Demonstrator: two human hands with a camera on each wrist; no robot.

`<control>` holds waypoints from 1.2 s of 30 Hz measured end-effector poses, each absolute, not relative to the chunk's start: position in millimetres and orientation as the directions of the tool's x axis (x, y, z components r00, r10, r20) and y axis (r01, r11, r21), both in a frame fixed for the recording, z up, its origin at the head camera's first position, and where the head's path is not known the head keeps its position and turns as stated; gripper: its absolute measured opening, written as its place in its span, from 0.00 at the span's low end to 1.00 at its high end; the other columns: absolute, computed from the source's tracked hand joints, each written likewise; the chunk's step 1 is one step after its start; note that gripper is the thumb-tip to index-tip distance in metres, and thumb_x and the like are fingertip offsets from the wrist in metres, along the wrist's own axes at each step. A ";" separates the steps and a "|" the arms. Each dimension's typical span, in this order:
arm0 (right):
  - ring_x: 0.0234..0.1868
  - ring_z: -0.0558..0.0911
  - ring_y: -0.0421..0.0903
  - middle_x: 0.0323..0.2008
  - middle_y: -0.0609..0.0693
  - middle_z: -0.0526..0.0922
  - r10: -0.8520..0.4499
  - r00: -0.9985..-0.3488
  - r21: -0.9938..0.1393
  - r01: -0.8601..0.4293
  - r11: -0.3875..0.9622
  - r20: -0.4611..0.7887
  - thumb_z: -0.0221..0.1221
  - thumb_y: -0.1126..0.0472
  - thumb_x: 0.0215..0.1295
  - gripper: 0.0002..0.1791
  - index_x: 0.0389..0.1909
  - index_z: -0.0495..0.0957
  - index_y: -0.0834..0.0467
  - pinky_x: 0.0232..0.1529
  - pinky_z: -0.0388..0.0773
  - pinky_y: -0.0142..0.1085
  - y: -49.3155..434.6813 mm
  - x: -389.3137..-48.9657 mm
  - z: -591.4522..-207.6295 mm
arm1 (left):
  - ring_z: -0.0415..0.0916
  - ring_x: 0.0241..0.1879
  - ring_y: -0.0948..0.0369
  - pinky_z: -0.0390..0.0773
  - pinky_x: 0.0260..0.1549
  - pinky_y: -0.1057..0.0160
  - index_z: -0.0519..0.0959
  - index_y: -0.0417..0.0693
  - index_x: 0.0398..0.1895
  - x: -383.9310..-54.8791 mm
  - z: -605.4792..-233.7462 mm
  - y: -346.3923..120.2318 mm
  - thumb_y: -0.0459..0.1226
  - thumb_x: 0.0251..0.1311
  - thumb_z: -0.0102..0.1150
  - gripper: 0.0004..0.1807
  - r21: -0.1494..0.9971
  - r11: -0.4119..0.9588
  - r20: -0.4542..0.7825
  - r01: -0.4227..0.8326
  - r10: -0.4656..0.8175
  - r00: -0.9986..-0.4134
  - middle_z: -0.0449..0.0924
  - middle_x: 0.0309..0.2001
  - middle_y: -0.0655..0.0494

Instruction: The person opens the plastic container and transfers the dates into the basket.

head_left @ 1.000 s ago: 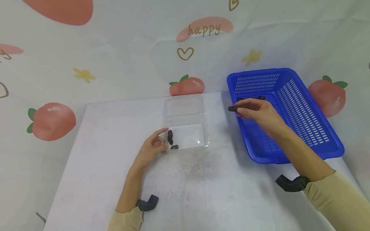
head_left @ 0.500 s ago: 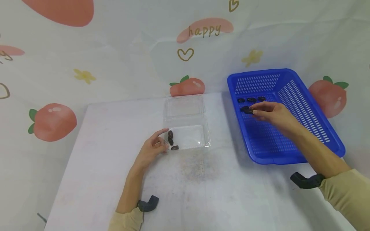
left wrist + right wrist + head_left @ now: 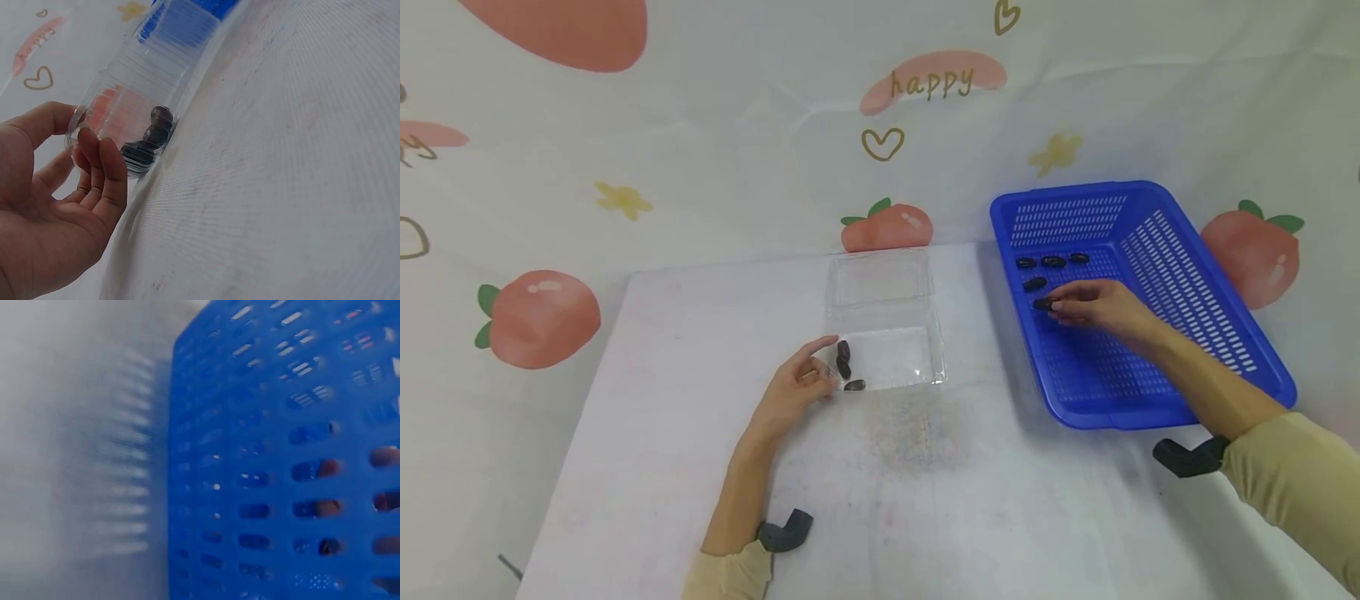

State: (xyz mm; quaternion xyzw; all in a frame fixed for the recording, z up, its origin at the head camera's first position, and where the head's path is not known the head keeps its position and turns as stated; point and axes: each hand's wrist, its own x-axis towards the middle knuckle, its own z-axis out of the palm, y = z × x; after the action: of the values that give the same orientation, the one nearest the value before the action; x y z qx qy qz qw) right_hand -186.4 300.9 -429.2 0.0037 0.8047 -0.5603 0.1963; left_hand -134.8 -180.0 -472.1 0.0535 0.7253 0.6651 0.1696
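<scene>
My left hand (image 3: 792, 387) grips the left edge of a clear plastic clamshell box (image 3: 895, 354), which stands with its lid (image 3: 882, 277) folded back. Inside, along the left side, lie a few dark brown dates (image 3: 844, 367), also seen through the wall as dark dates (image 3: 156, 128) in the left wrist view. Over in the blue basket (image 3: 1105, 422), my right hand (image 3: 1108, 310) pinches a date (image 3: 1042, 304) low near the basket's floor. Several other dates (image 3: 1053, 262) lie behind it. In the right wrist view the slotted basket wall (image 3: 275, 456) hides most of that hand.
A white cloth covers the table (image 3: 662, 433). Behind it hangs a white backdrop (image 3: 737, 150) with printed peaches and hearts. The basket's tall slotted sides rise around my right hand at the table's right.
My right hand has carried the date from over the basket's left rim down inside, then slightly nearer to me, apart from the date behind it. My left hand stays on the box.
</scene>
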 end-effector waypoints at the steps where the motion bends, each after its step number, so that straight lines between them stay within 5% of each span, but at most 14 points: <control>1: 0.47 0.83 0.38 0.50 0.47 0.82 -0.210 -0.922 -0.899 0.231 0.373 -0.324 0.56 0.57 0.74 0.26 0.63 0.69 0.71 0.48 0.80 0.30 299.8 -186.5 -429.7 | 0.74 0.33 0.55 0.79 0.36 0.60 0.68 0.54 0.71 -135.1 -472.2 -179.9 0.27 0.61 0.62 0.35 0.983 0.106 -0.174 -0.148 0.305 -0.936 0.69 0.33 0.52; 22: 0.52 0.81 0.43 0.55 0.53 0.78 -0.109 -0.915 -0.887 0.338 0.313 -0.388 0.57 0.55 0.73 0.26 0.63 0.70 0.68 0.52 0.79 0.32 278.1 -185.9 -422.8 | 0.75 0.33 0.55 0.80 0.37 0.61 0.68 0.54 0.71 -134.8 -471.2 -181.3 0.26 0.61 0.62 0.34 0.983 0.085 -0.183 -0.165 0.308 -0.933 0.68 0.33 0.52; 28: 0.49 0.83 0.38 0.53 0.50 0.80 -0.172 -0.909 -0.883 0.301 0.361 -0.380 0.57 0.57 0.73 0.26 0.64 0.69 0.70 0.51 0.79 0.32 296.2 -184.4 -422.2 | 0.74 0.34 0.55 0.79 0.37 0.60 0.68 0.55 0.71 -135.0 -471.4 -179.5 0.27 0.61 0.62 0.34 0.983 0.091 -0.181 -0.160 0.313 -0.932 0.68 0.33 0.52; 36: 0.45 0.84 0.37 0.57 0.61 0.78 -0.224 -0.911 -0.878 0.230 0.420 -0.346 0.59 0.59 0.72 0.25 0.61 0.72 0.72 0.48 0.80 0.32 301.9 -187.8 -437.9 | 0.75 0.35 0.54 0.79 0.37 0.60 0.68 0.54 0.71 -135.9 -473.4 -180.1 0.26 0.62 0.61 0.34 0.983 0.108 -0.174 -0.147 0.315 -0.933 0.68 0.33 0.52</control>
State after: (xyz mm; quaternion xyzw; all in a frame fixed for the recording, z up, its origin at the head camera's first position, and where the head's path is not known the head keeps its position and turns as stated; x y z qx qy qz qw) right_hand -187.8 301.9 -437.9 0.0016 0.8157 -0.5387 0.2108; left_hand -135.9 -180.1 -473.4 0.0581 0.7237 0.6654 0.1733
